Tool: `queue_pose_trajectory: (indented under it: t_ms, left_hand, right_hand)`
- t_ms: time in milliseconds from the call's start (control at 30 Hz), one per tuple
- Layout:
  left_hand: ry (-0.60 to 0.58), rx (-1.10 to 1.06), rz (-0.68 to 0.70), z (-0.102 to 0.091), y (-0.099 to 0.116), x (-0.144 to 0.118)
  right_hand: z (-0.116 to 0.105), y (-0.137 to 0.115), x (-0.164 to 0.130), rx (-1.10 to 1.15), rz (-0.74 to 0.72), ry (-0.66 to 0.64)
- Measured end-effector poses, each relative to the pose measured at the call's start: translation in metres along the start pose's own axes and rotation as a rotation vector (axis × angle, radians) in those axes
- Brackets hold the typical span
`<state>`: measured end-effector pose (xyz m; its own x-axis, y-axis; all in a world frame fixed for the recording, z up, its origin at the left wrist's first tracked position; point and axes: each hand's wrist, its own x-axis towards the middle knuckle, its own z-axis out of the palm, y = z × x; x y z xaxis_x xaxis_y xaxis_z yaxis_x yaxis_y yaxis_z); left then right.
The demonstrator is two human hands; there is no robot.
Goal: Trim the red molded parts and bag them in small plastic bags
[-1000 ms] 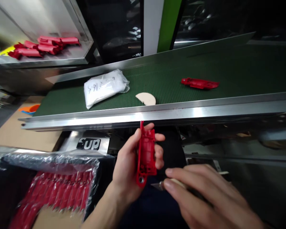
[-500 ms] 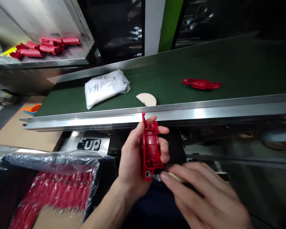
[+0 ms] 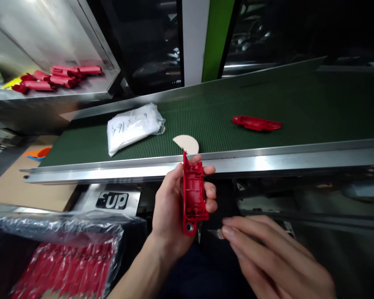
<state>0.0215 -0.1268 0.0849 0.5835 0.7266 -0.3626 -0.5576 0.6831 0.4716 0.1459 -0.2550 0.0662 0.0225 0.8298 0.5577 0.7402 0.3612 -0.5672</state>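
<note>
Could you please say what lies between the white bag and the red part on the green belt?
In the head view, a beige half-round piece lies between the white bag and the red part, near the front rail.

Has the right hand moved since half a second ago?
Yes. Judged against the beige piece on the green belt, the right hand has shifted rightward, away from the red part in the left hand.
</note>
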Motion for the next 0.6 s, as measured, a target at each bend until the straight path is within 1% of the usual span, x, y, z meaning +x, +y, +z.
queue_pose_trajectory:
  t_ms: [67, 100, 133, 167, 233, 267, 300, 333, 367, 400, 433, 467, 533, 600]
  left_hand:
    - [0.001, -0.001, 0.003, 0.004, 0.004, 0.009]
    - [0.000, -0.002, 0.003, 0.006, 0.007, 0.014]
    - [-0.004, 0.003, 0.000, 0.009, 0.010, 0.019]
    - [-0.007, 0.019, -0.001, 0.012, 0.013, 0.025]
    - [-0.006, 0.124, 0.042, 0.017, 0.022, 0.041]
    - [-0.002, 0.281, 0.111, 0.020, 0.027, 0.052]
    - [0.006, 0.502, 0.217, 0.022, 0.032, 0.065]
    - [0.015, 0.747, 0.344, 0.024, 0.037, 0.080]
    - [0.028, 1.047, 0.498, 0.025, 0.042, 0.097]
    - [0.038, 1.229, 0.609, 0.027, 0.047, 0.115]
    - [0.036, 1.349, 0.679, 0.028, 0.051, 0.133]
    - [0.026, 1.454, 0.722, 0.028, 0.053, 0.150]
    - [-0.015, 1.662, 0.734, 0.026, 0.054, 0.179]
    - [-0.051, 1.875, 0.709, 0.020, 0.050, 0.198]
  right_hand:
    - [-0.001, 0.009, 0.002, 0.036, 0.063, 0.038]
    - [-0.002, 0.014, 0.002, 0.067, 0.125, 0.043]
    - [-0.001, 0.021, 0.003, 0.117, 0.215, 0.038]
    - [0.001, 0.028, 0.004, 0.191, 0.335, 0.020]
    - [0.008, 0.044, 0.009, 0.429, 0.616, 0.015]
    - [0.013, 0.052, 0.013, 0.588, 0.771, 0.054]
    - [0.017, 0.059, 0.018, 0.757, 0.919, 0.113]
    - [0.020, 0.066, 0.023, 0.915, 1.043, 0.183]
    - [0.022, 0.070, 0.028, 1.043, 1.130, 0.250]
    - [0.022, 0.072, 0.033, 1.132, 1.173, 0.292]
    - [0.020, 0.072, 0.036, 1.175, 1.172, 0.288]
    - [0.017, 0.071, 0.039, 1.168, 1.130, 0.255]
    - [0.005, 0.068, 0.042, 1.027, 0.994, 0.165]
    - [-0.011, 0.070, 0.047, 0.752, 0.827, 0.106]
